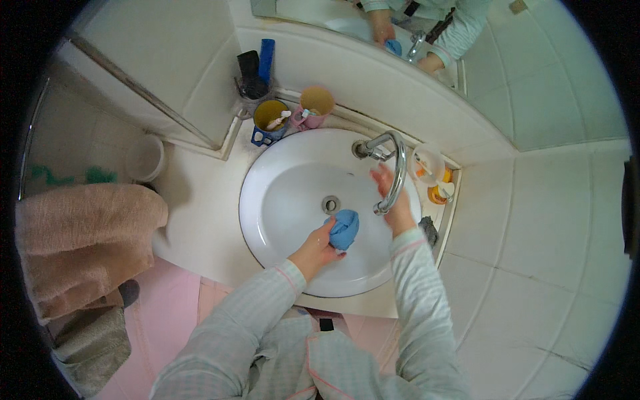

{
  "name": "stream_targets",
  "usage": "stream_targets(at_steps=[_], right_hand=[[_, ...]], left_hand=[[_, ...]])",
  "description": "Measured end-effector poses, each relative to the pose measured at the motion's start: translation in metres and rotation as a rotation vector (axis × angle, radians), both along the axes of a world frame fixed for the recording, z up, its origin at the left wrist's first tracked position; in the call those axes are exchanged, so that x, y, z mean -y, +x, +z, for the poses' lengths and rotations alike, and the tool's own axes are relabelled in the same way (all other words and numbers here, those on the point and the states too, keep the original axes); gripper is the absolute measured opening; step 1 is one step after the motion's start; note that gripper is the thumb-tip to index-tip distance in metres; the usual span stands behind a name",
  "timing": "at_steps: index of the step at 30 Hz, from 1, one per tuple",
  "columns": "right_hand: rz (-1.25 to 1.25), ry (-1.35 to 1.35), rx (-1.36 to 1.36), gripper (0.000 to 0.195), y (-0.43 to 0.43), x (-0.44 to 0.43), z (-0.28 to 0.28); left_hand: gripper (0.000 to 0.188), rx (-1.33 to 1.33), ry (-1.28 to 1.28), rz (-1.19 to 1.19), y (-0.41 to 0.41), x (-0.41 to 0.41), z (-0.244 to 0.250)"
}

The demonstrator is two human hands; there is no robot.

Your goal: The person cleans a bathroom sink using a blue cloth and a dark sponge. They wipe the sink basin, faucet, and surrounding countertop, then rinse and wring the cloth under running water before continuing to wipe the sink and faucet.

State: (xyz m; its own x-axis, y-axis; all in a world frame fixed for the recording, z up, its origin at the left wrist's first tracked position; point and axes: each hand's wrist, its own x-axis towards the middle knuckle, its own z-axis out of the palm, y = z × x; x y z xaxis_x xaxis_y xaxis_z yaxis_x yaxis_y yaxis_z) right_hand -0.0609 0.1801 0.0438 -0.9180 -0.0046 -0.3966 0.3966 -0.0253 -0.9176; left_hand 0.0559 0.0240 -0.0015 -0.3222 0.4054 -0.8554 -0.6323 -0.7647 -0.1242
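Note:
My left hand (pixel 317 250) holds a wadded blue cloth (pixel 344 230) over the white oval washbasin (pixel 270 200), near the metal drain (pixel 330 204). Drops of water glisten on that hand. Under the curved chrome faucet (pixel 399 165) my right hand (pixel 395 200) reaches forward, partly hidden by the spout. Its fingers are blurred and look apart, close below the tap handle (pixel 381 154); contact with it cannot be made out. No object shows in this hand.
Behind the basin stand a blue cup (pixel 270 116), a pink cup (pixel 316 106) and a holder with combs (pixel 252 75). Right of the faucet are a clear cup (pixel 426 164) and an orange bottle (pixel 438 195). A brown towel (pixel 90 235) hangs left; a mirror (pixel 540 75) rises behind.

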Motion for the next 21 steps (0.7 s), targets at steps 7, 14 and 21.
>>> stream_targets(at_steps=[7,14,21], right_hand=[[0.054,-0.897,0.482,0.049,0.125,0.019,-0.042],[0.218,-0.52,0.253,0.033,0.121,0.041,0.022],[0.634,0.099,0.178,0.026,0.089,0.068,0.052]], left_hand=[[0.043,-0.128,0.283,0.074,0.041,0.001,0.022],[0.047,-0.339,0.119,-0.265,0.053,0.023,0.05],[0.021,-0.718,0.125,-0.557,0.026,0.052,0.044]])
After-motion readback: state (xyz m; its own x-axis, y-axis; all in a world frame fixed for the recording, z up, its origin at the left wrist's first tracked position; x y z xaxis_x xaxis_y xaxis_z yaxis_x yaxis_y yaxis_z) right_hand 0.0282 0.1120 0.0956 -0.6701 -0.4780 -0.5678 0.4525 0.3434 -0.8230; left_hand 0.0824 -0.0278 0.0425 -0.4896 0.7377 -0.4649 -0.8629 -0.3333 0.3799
